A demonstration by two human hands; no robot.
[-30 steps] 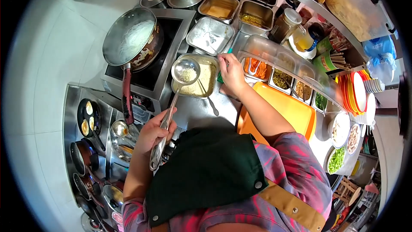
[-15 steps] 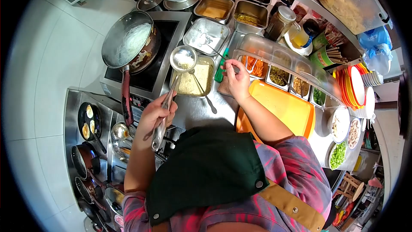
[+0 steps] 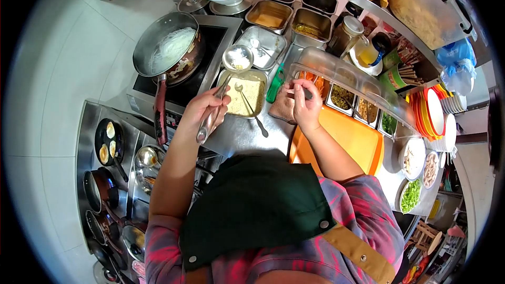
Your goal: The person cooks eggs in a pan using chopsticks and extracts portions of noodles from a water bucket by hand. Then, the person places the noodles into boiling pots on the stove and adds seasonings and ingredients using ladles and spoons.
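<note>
My left hand (image 3: 206,109) is closed around the handle of a metal ladle (image 3: 238,59). A little pale, grainy food lies in the bowl of the ladle, which hangs over the near end of a white-powder tray (image 3: 271,59) and the far rim of a tray of pale yellow mash (image 3: 252,90). One spoon (image 3: 257,44) rests in the powder tray; a second spoon (image 3: 252,106) leans in the mash. My right hand (image 3: 309,106) is raised beside the pickle containers, fingers curled together around a small dark end I cannot identify. A green-handled object (image 3: 275,83) and a brown cloth (image 3: 283,106) lie to its left.
On the cooktop at left stands a pan (image 3: 168,47) with white noodles in water, its handle (image 3: 160,110) pointing toward me. An orange tray (image 3: 344,139) lies below my right forearm. A clear lid (image 3: 363,81) stands over the topping containers (image 3: 366,109). Bowls (image 3: 412,159) sit right.
My right hand has moved right, away from the white-powder tray; the spoon it held there now lies in that tray. The ladle has shifted slightly up and right with my left hand.
</note>
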